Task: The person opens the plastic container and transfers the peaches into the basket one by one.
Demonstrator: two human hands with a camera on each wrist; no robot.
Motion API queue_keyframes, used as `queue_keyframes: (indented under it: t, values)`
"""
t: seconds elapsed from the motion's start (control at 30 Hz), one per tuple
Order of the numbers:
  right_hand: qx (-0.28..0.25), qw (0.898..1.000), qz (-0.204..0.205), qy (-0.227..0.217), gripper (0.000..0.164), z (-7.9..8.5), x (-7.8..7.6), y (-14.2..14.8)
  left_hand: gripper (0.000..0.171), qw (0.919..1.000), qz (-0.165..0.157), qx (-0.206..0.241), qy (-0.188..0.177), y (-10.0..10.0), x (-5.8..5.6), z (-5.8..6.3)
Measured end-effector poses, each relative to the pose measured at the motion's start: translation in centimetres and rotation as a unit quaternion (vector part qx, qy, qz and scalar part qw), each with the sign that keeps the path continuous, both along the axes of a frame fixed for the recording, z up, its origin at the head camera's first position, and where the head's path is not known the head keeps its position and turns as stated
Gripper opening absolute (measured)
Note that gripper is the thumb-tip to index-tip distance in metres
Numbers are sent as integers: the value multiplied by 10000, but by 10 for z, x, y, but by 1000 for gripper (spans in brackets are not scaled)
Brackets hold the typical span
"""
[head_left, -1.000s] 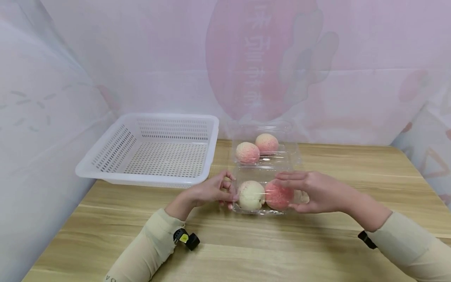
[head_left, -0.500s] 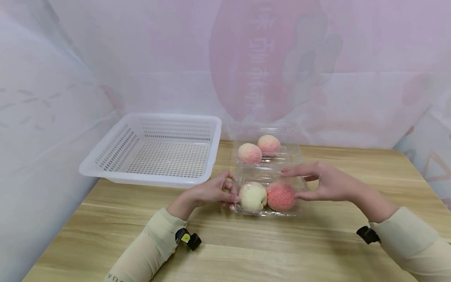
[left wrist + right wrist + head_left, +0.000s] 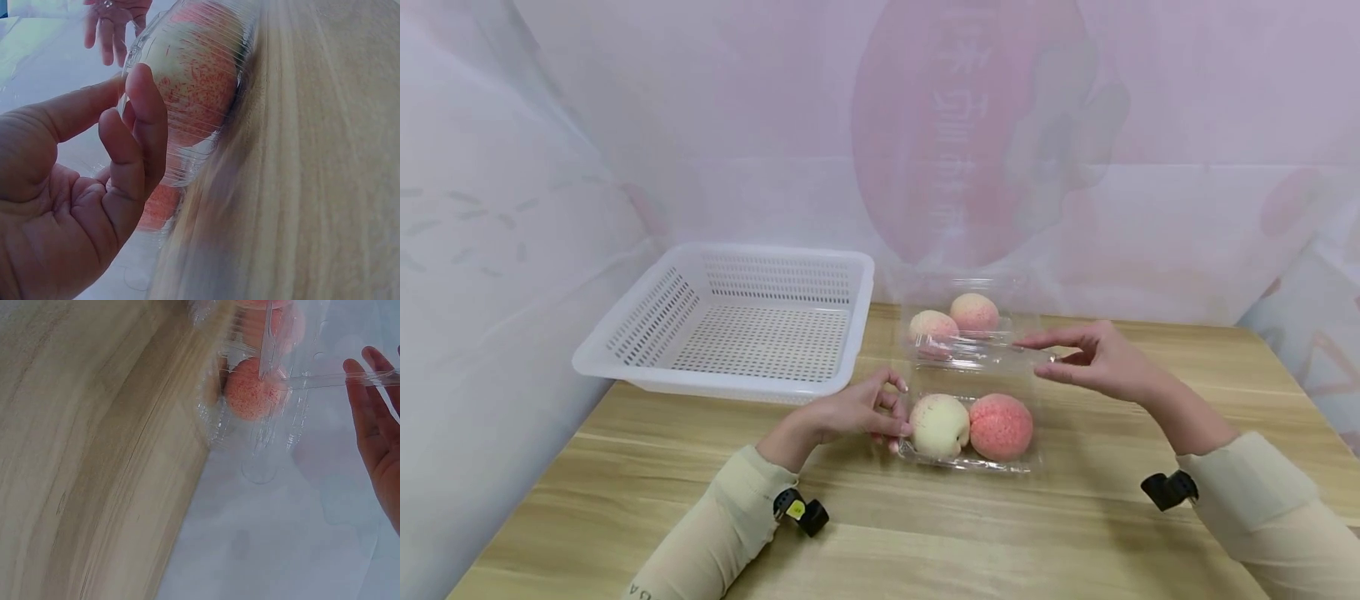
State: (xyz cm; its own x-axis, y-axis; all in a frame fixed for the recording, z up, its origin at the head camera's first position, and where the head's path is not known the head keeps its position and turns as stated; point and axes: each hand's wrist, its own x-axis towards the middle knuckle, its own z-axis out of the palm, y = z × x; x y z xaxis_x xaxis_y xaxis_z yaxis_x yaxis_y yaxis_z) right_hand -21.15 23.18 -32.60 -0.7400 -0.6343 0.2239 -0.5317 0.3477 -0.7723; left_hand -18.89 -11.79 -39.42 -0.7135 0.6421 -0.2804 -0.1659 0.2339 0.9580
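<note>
So the clear plastic box (image 3: 966, 465) sits on the wooden table (image 3: 880, 533), thin-walled and super shiny, with its see-through lid (image 3: 970, 358) tipped up on the far side. Left hand (image 3: 853, 412) is pinching the box's left edge, thumb against fingers, and the right hand (image 3: 1101, 362) has the lid's right end between thumb and fingers.

Two peaches in there, side by side: a creamy pale peach (image 3: 938, 427) on the left, a solid pinky-red peach (image 3: 1002, 427) on the right. Just beyond is another clear box (image 3: 1019, 308) with two pink-and-cream peaches (image 3: 975, 314) in it. Far left there's a white plastic basket (image 3: 715, 385), slotted sides and a grid bottom.

The left wrist cam gets you stuff the head cam mostly misses: red streaks all down the pale peach's side, plus the fingers at the box wall up close. The right wrist cam has a clear strip of plastic running over to the right hand's fingers.
</note>
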Motion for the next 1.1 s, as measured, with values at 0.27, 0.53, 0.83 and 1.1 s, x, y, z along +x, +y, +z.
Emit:
queue_keyframes:
  t: [0.27, 0.53, 0.83, 1.1]
  values:
    - [-561, 9971, -133, -504, 29, -1, -15, 2, 54, 9999, -97, 56, 5, 0, 0, 1]
    - [-655, 9941, -338, -794, 34, -2, -29, -1, 56, 9999, -150, 36, 51, -1, 1, 0]
    - [-812, 9852, -518, -1421, 37, -2, -39, -4, 55, 9994, -292, -28, -181, 0, 6, 3]
    - [-953, 9795, -716, -1623, 35, -7, -42, -4, 53, 9988, -322, -18, -368, 0, 7, 4]
